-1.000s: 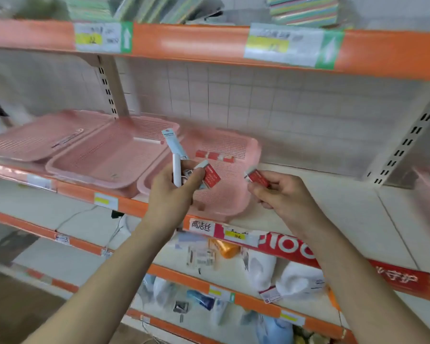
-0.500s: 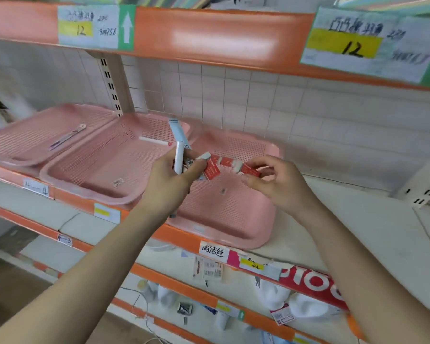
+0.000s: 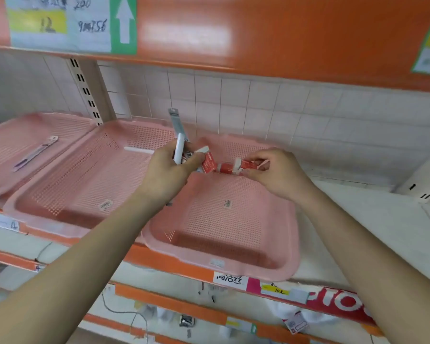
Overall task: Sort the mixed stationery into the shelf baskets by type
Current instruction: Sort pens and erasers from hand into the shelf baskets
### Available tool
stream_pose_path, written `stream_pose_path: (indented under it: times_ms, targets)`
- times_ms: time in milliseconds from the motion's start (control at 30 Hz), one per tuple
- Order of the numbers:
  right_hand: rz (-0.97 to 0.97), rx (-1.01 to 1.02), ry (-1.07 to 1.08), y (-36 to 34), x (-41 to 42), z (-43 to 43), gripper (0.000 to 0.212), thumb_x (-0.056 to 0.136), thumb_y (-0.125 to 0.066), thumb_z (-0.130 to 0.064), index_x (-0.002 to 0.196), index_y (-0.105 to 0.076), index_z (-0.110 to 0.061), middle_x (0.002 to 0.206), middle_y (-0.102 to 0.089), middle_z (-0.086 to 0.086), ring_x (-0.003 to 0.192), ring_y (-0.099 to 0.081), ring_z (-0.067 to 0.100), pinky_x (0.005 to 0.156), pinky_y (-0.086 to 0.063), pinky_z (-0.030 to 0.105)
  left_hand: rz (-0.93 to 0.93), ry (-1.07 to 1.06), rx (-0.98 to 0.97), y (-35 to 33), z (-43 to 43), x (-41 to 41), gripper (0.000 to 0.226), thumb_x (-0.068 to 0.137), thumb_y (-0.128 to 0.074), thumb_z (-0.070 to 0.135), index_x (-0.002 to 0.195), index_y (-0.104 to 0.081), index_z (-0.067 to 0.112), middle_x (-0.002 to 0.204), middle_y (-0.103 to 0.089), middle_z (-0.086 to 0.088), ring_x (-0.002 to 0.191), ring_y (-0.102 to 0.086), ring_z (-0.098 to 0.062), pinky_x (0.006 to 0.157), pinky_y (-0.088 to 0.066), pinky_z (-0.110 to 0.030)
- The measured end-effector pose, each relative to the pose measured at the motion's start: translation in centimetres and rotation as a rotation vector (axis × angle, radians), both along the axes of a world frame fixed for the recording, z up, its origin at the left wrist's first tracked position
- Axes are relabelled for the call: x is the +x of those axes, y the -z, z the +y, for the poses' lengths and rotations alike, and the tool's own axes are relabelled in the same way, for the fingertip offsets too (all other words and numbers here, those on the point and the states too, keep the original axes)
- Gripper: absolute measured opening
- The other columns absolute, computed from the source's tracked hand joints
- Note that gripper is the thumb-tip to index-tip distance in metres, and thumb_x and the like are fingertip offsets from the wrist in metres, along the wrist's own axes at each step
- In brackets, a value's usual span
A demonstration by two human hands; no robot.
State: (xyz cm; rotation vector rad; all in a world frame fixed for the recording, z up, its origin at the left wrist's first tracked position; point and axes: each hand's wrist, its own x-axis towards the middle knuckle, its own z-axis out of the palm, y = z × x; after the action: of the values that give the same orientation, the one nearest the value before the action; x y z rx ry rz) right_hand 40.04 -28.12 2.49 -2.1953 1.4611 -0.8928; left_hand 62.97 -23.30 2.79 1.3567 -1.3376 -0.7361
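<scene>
Grips, in the left hand (image 3: 166,170), a mixed bundle: a white pen (image 3: 179,150) held upright, a grey carded pack (image 3: 174,120) rising behind it, and a red-and-white pack (image 3: 209,163) clamped under the thumb. Fingers curled tight round all three.

Pinches, with the right hand (image 3: 278,175), a second red pack (image 3: 246,164) between thumb and fingertips, just beside the left-hand bundle. Holds both hands over the rear part of the right basket (image 3: 233,232). Contact between pack and basket: cannot tell.

In the middle basket (image 3: 85,182): one white stick (image 3: 138,150) near the rear wall. In the left basket (image 3: 10,140): one long carded item (image 3: 35,153), lying slantwise.

Legible on the upper shelf tag (image 3: 60,23): "12" on a yellow field, a white up-arrow on green; the handwritten number beside it too blurred to confirm. On the lower shelf edge (image 3: 169,264): a white tag (image 3: 230,279) with handwritten characters and a yellow tag (image 3: 274,290) marked "10". Print on the red packs: not legible.
</scene>
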Motion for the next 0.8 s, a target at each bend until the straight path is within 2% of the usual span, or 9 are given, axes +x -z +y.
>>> stream_pose_path:
  times_ms: [133,200,233,333,367,467,533,633,800]
  targets:
    - [0.064,0.04,0.041,1.0,3.2,-1.3,0.026,0.083,-0.078,-0.022,0.108,-0.075,-0.019,0.09,-0.064,-0.012,0.08,-0.059,0.004,0.064,-0.036,0.003,-0.016,0.087,-0.012,-0.2,-2.3,1.7,0.016,0.091,-0.071,0.025,0.084,-0.064,0.013,0.061,-0.063,0.009,0.046,-0.049,-0.005,0.045,-0.043,-0.02]
    - [0.098,0.094,0.071,1.8,5.0,-1.9,0.025,0.084,-0.077,-0.021,0.108,-0.074,-0.014,0.097,-0.068,-0.001,0.085,-0.061,0.014,0.066,-0.042,0.014,-0.023,0.12,-0.02,-0.5,-3.4,2.7,0.02,0.089,-0.072,0.028,0.085,-0.066,0.01,0.06,-0.063,0.01,0.046,-0.049,-0.003,0.045,-0.042,-0.019]
    - [0.121,0.11,0.084,2.1,5.9,-2.4,0.024,0.085,-0.076,-0.021,0.107,-0.074,-0.012,0.096,-0.068,0.002,0.083,-0.061,0.015,0.067,-0.045,0.018,-0.032,0.14,-0.021,-0.6,-4.0,3.4,0.021,0.089,-0.073,0.03,0.086,-0.067,0.01,0.06,-0.063,0.011,0.047,-0.05,-0.003,0.046,-0.042,-0.019]
    - [0.167,0.126,0.107,3.0,8.1,-3.8,0.018,0.087,-0.073,-0.02,0.104,-0.075,-0.012,0.088,-0.068,0.002,0.069,-0.056,0.009,0.058,-0.039,0.014,-0.057,0.18,-0.011,-0.3,-5.7,5.3,0.016,0.088,-0.073,0.03,0.087,-0.068,0.015,0.062,-0.065,0.012,0.047,-0.052,-0.003,0.047,-0.043,-0.02]
    - [0.189,0.135,0.115,3.4,8.7,-4.2,0.019,0.088,-0.072,-0.018,0.106,-0.074,-0.013,0.091,-0.07,0.004,0.072,-0.057,0.01,0.062,-0.041,0.015,-0.056,0.194,-0.007,-0.1,-6.1,5.8,0.014,0.088,-0.073,0.029,0.088,-0.068,0.015,0.062,-0.065,0.012,0.046,-0.051,-0.004,0.046,-0.043,-0.02]
    - [0.275,0.198,0.136,4.6,10.4,-4.8,0.035,0.089,-0.068,-0.012,0.123,-0.067,-0.019,0.112,-0.07,0.003,0.098,-0.064,0.017,0.088,-0.047,0.021,-0.073,0.246,0.005,0.5,-6.9,7.3,0.017,0.088,-0.073,0.033,0.086,-0.068,0.016,0.064,-0.066,0.008,0.045,-0.051,-0.006,0.047,-0.044,-0.022]
    - [0.352,0.214,0.182,5.6,11.1,-5.2,0.033,0.09,-0.065,-0.009,0.123,-0.064,-0.013,0.12,-0.066,0.005,0.108,-0.062,0.021,0.081,-0.038,0.014,-0.106,0.267,0.01,0.8,-7.2,8.0,0.02,0.086,-0.073,0.037,0.083,-0.068,0.018,0.069,-0.067,0.001,0.048,-0.051,-0.005,0.051,-0.046,-0.025]
    - [0.413,0.2,0.233,6.3,11.8,-5.7,0.018,0.092,-0.059,-0.011,0.109,-0.065,-0.008,0.116,-0.057,0.015,0.096,-0.054,0.024,0.068,-0.025,0.017,-0.127,0.282,0.037,1.1,-7.6,8.6,0.02,0.085,-0.074,0.039,0.081,-0.067,0.02,0.072,-0.066,-0.003,0.049,-0.049,-0.003,0.054,-0.045,-0.025]
    - [0.409,0.196,0.228,6.7,12.5,-7.0,0.017,0.091,-0.059,-0.013,0.106,-0.067,-0.009,0.116,-0.048,0.012,0.098,-0.056,0.028,0.091,-0.044,0.028,-0.081,0.302,0.061,1.4,-8.0,8.3,0.021,0.085,-0.076,0.034,0.082,-0.066,0.015,0.061,-0.057,0.01,0.048,-0.047,-0.007,0.053,-0.044,-0.029]
